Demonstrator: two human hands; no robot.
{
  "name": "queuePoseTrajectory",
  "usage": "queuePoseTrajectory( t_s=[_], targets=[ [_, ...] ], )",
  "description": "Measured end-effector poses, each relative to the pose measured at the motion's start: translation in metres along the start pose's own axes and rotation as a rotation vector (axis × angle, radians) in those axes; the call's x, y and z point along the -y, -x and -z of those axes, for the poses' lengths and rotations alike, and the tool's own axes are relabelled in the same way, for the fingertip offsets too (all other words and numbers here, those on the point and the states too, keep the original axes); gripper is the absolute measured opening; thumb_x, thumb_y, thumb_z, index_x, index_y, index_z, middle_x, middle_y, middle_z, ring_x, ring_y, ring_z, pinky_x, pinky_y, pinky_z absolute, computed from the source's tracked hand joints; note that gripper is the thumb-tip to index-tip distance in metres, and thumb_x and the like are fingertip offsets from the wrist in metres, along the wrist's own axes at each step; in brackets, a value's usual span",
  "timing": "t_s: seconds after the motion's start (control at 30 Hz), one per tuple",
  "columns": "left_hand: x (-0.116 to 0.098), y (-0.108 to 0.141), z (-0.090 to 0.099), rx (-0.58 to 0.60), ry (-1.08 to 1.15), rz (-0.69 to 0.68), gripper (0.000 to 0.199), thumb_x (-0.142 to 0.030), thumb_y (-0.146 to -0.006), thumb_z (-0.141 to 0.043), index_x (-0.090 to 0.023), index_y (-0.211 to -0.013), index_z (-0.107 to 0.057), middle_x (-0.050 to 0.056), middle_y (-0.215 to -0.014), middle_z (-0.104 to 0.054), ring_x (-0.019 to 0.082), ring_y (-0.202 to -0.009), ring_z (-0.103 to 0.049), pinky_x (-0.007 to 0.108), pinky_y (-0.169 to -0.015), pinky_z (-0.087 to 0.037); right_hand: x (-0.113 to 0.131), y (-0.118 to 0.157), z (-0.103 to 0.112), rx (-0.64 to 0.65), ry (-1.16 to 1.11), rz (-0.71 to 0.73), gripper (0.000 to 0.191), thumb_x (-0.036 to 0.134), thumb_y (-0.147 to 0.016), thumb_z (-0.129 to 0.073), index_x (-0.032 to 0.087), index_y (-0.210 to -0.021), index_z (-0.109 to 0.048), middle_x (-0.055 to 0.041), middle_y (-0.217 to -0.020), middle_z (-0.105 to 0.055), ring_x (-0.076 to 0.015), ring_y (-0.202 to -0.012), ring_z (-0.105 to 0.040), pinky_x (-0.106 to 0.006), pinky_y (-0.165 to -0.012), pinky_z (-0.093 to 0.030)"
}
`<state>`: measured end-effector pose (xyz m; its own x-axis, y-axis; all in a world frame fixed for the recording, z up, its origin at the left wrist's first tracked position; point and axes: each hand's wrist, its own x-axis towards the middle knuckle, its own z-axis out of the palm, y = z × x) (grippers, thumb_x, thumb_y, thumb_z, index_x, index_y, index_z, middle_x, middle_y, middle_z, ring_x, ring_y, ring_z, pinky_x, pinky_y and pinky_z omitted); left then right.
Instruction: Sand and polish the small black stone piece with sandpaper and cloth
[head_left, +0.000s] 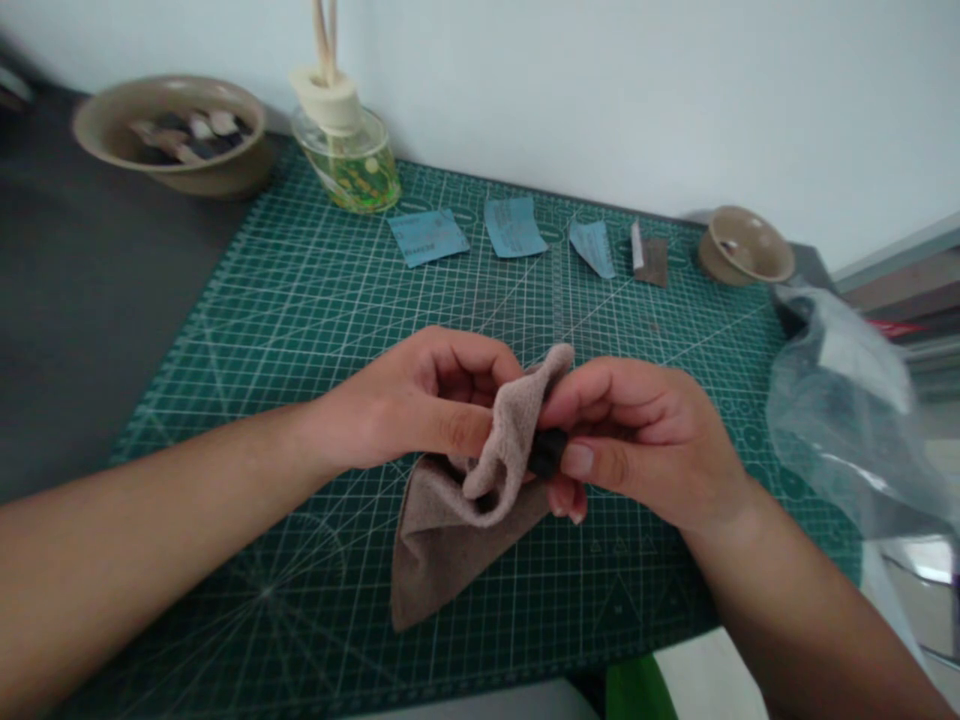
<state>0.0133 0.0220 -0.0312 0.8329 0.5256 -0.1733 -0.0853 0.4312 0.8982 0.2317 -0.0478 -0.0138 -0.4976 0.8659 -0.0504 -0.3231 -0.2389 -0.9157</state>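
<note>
My left hand [442, 400] grips a brownish-pink cloth [465, 560], its thumb pressed on a bunched fold. One corner of the cloth hangs down over the green cutting mat [315, 330]. Between the thumb and fingers of my right hand [637, 430] is a small black block [548, 453], which touches the folded cloth. What exactly the block is I cannot make out. Some fingertips show beneath the cloth, and the fold hides part of the left fingers.
Along the mat's back lie pieces of blue sandpaper [429, 237] and a small brown piece [650, 260]. A reed diffuser [349, 160] and a bowl of small pieces [172, 175] stand back left. At right are a smaller bowl [739, 262] and a clear plastic bag [840, 400].
</note>
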Motion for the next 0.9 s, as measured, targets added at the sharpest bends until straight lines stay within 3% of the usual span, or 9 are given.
queuePoseTrajectory(
  t_s=[0.9],
  targets=[
    [0.001,0.0001,0.0005,0.014,0.018,0.0,0.02,-0.029,-0.075,-0.085,-0.015,-0.083,-0.074,0.003,-0.072,-0.073,0.012,-0.054,-0.064,0.016,-0.048,-0.048,-0.0002,0.0001,0.0002,0.032,-0.001,0.018,0.021,0.007,-0.086,-0.074,0.017,-0.103,-0.07,0.0004,-0.078,-0.074,-0.0109,-0.062,-0.074,-0.019,-0.056,-0.063]
  ],
)
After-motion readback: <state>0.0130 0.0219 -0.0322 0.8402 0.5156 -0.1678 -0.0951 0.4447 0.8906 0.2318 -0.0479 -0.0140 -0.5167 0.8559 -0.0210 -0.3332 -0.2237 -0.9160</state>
